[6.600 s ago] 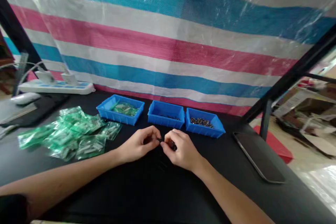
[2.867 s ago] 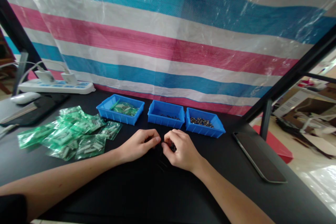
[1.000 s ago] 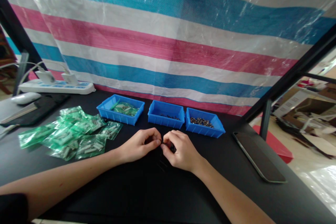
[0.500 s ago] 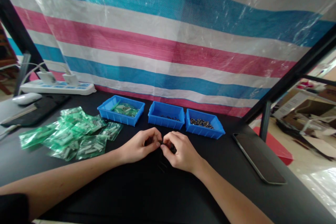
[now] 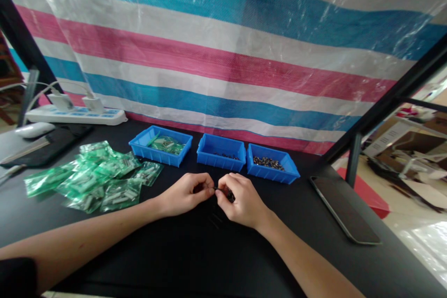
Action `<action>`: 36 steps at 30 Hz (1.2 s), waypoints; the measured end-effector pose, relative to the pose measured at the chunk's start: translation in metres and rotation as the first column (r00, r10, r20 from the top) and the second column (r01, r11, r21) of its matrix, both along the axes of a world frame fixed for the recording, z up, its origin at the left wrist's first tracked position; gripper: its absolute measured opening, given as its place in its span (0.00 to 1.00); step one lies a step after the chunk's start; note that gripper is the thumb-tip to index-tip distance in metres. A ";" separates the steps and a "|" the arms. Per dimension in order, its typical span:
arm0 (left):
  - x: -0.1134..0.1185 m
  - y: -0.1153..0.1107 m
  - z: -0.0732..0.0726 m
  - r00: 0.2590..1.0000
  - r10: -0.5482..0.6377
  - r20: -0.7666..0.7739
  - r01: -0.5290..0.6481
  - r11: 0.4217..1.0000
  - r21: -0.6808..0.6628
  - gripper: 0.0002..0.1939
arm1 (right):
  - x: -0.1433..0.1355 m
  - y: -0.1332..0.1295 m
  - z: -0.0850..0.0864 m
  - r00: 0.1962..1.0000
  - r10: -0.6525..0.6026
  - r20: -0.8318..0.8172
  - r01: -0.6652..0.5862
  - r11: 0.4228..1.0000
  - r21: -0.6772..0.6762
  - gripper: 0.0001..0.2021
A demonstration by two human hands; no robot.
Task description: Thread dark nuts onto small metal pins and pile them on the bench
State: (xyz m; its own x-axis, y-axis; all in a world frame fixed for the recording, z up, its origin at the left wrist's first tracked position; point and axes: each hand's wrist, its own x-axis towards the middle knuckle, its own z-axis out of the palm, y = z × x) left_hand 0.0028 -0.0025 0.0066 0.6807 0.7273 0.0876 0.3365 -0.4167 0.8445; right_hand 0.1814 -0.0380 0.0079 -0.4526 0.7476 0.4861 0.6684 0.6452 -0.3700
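Fingertip to fingertip, my hands meet just above the dark table. My left hand (image 5: 190, 193) is closed, its thumb and forefinger pinching one end of a small dark piece (image 5: 216, 188). The other end sits in the pinch of my right hand (image 5: 242, 200). More small dark parts (image 5: 230, 195) show inside the curled fingers of my right hand; their kind is too small to make out. A few thin dark slivers (image 5: 214, 220) lie on the table below the hands.
Three blue bins stand behind the hands: one with green bags (image 5: 159, 156), one with dark bits (image 5: 220, 162), one with small metallic parts (image 5: 272, 176). Green plastic packets (image 5: 99, 172) are heaped left. A phone (image 5: 344, 209) lies right; a power strip (image 5: 77, 115) sits back left.
The fingertips have drawn slightly apart, and the dark piece now shows between them. Otherwise both hands stay in the same place.
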 end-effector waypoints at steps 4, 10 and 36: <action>-0.002 0.000 0.001 1.000 -0.022 -0.015 0.022 1.000 -0.005 0.14 | -0.001 0.000 0.000 1.000 -0.012 0.015 0.012 0.999 0.036 0.04; -0.002 0.002 -0.001 1.000 -0.014 -0.002 0.014 1.000 -0.003 0.14 | -0.001 0.000 0.000 1.000 0.004 0.028 -0.005 0.999 0.031 0.04; -0.001 0.000 -0.005 0.992 -0.026 0.122 0.028 1.000 -0.012 0.07 | 0.000 -0.001 0.001 1.000 0.028 -0.008 -0.029 0.998 -0.061 0.03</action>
